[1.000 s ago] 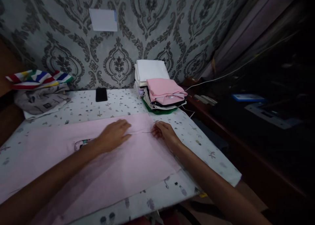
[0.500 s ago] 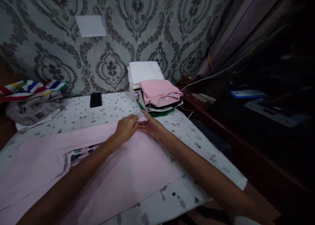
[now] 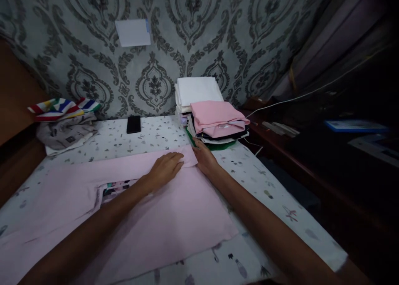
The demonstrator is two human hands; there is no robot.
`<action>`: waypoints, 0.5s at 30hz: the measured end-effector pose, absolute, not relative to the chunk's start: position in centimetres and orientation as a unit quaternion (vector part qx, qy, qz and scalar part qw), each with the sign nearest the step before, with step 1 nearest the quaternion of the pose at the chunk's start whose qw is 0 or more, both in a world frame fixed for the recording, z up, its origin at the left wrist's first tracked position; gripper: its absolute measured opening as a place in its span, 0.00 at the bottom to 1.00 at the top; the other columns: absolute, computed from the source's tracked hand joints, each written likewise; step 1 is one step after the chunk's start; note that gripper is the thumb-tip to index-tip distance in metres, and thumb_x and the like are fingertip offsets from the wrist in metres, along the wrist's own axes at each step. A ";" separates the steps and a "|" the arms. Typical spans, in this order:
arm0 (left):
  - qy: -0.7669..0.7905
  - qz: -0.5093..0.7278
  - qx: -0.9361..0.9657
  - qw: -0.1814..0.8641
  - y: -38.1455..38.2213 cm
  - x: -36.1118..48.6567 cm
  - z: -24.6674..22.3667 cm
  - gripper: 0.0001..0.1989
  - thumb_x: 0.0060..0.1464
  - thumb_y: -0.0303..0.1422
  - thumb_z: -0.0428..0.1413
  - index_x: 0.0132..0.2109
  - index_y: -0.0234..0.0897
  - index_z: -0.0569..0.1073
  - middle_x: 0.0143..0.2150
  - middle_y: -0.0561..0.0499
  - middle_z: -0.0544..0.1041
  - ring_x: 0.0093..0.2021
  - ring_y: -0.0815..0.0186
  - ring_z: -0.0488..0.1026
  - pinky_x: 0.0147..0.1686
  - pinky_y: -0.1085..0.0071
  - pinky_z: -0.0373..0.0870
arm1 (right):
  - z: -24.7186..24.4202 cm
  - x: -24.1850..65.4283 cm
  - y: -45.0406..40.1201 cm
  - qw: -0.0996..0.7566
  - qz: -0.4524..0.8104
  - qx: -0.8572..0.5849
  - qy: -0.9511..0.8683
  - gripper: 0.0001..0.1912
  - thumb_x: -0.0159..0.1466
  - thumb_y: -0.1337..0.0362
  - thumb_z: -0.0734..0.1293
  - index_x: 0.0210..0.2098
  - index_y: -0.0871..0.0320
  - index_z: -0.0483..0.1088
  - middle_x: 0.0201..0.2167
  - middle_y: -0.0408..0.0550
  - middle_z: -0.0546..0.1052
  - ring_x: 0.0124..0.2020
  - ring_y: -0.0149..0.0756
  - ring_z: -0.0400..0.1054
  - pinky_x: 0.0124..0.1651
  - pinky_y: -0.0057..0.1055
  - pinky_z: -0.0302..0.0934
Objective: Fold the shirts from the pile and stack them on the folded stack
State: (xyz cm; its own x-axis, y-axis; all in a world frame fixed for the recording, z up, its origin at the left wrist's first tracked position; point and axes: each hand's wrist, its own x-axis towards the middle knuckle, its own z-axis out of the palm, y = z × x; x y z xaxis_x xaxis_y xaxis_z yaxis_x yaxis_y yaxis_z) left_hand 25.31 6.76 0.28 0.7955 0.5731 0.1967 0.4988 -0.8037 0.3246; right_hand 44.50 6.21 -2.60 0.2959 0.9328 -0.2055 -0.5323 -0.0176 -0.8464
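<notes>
A pale pink garment [image 3: 199, 210], perhaps a T-shirt, lies spread on the table, its far edge folded into a strip. A printed patch [image 3: 116, 189] shows partly near its middle; my left forearm hides the rest. My left hand [image 3: 166, 168] rests palm down on the folded strip, fingers extended, near the far right corner. Against that corner's right edge is my right hand [image 3: 205, 158], its thumb side up and stretched out. The cloth hides some of its fingertips.
Behind my right hand stands a stack of folded clothes [image 3: 220, 112], pink and white on top. A black phone [image 3: 134, 124] lies at the back. Crumpled grey and striped clothes [image 3: 67, 129] sit at the left. A white cable [image 3: 280, 104] runs along the right, beside a dark ledge.
My left hand has loosened from the garment's corner and flattened on the cloth. My right hand has shifted to the corner's outer edge. The view has turned slightly left.
</notes>
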 end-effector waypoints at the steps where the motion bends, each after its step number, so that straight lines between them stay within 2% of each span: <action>1: 0.300 0.132 0.936 0.128 7.0 25.3 0.1 0.18 0.71 0.37 0.43 0.58 0.34 0.70 0.58 0.40 0.76 0.59 0.56 0.72 0.58 0.57 0.68 | -2.6 44.4 6.0 0.668 0.530 -0.467 -0.234 0.16 0.59 0.58 0.70 0.46 0.49 0.66 0.30 0.38 0.77 0.36 0.38 0.74 0.36 0.32 0.69; 3: 0.311 0.097 0.936 0.131 7.2 25.5 -0.3 0.22 0.70 0.40 0.45 0.62 0.32 0.67 0.65 0.37 0.70 0.65 0.55 0.66 0.64 0.54 0.61 | -2.6 44.3 5.3 0.668 0.450 -0.517 -0.290 0.18 0.58 0.56 0.71 0.45 0.50 0.67 0.32 0.40 0.77 0.39 0.38 0.74 0.41 0.33 0.69; 6: 0.282 0.067 0.946 0.143 7.0 26.6 -0.8 0.27 0.69 0.45 0.47 0.67 0.31 0.62 0.72 0.35 0.60 0.72 0.54 0.55 0.70 0.50 0.50 | -2.0 43.7 4.2 0.621 0.249 -0.586 -0.457 0.19 0.60 0.51 0.68 0.48 0.53 0.70 0.45 0.49 0.77 0.49 0.43 0.71 0.55 0.41 0.65; 8: 0.237 0.070 0.956 0.158 6.8 27.2 -0.9 0.27 0.68 0.44 0.48 0.67 0.34 0.63 0.72 0.37 0.60 0.73 0.55 0.55 0.70 0.52 0.50 | -1.5 42.9 4.0 0.551 0.161 -0.584 -0.574 0.22 0.65 0.48 0.64 0.51 0.54 0.71 0.54 0.54 0.75 0.55 0.46 0.68 0.60 0.46 0.62; 12: 0.165 0.065 0.969 0.170 7.1 26.0 0.0 0.20 0.69 0.37 0.48 0.61 0.31 0.69 0.66 0.38 0.70 0.68 0.61 0.63 0.68 0.66 0.56 | -1.9 41.2 5.1 0.444 0.169 -0.535 -0.699 0.30 0.70 0.43 0.55 0.59 0.54 0.68 0.62 0.55 0.70 0.65 0.46 0.63 0.68 0.48 0.55; 15: 0.244 0.070 0.954 0.157 8.1 21.4 0.9 0.25 0.71 0.41 0.44 0.66 0.32 0.63 0.71 0.40 0.63 0.72 0.63 0.56 0.70 0.67 0.48 | -4.2 42.1 6.0 0.370 0.151 -0.579 -0.711 0.34 0.71 0.43 0.50 0.64 0.58 0.64 0.65 0.60 0.68 0.66 0.47 0.61 0.69 0.49 0.54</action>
